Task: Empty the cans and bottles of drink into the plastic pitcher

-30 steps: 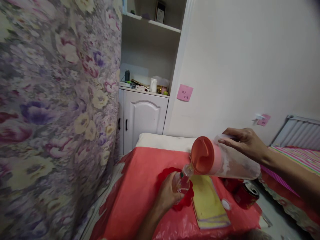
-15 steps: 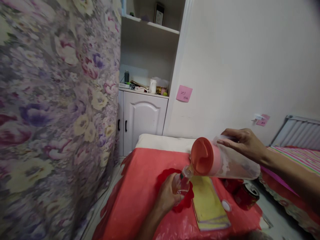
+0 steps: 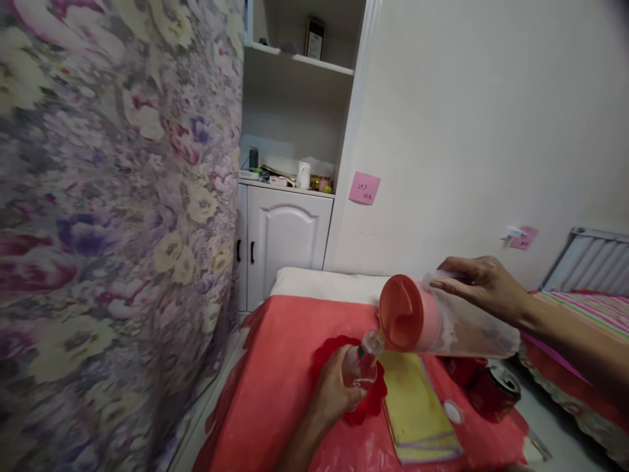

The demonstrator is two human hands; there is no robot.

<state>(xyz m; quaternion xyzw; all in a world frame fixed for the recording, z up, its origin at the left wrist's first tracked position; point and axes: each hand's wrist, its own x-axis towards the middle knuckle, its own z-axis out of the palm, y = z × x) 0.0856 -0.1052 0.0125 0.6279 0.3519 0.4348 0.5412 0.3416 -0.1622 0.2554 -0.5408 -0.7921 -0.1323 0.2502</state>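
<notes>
My left hand (image 3: 330, 388) is wrapped round a small clear bottle (image 3: 362, 373), held upright with a slight tilt over a red scalloped dish (image 3: 324, 349). In my right hand (image 3: 484, 285) is the handle of a translucent pitcher (image 3: 462, 328) with an orange-pink lid (image 3: 401, 313). The pitcher lies tipped nearly on its side, its lid pointing left. Its spout end meets the mouth of the bottle, and a thin stream seems to run between them. Whether the two touch, I cannot tell.
A yellow cloth (image 3: 422, 413) lies on the red table cover (image 3: 275, 373), with a white cap (image 3: 452, 412) beside it. Two dark red cans (image 3: 495, 393) stand at the right. A floral curtain (image 3: 122, 229) hangs left; a bed (image 3: 584, 308) is at far right.
The whole view has shifted slightly, so everything appears a little lower and further right. Both hands keep their holds, and the pitcher stays tipped at the bottle's mouth.
</notes>
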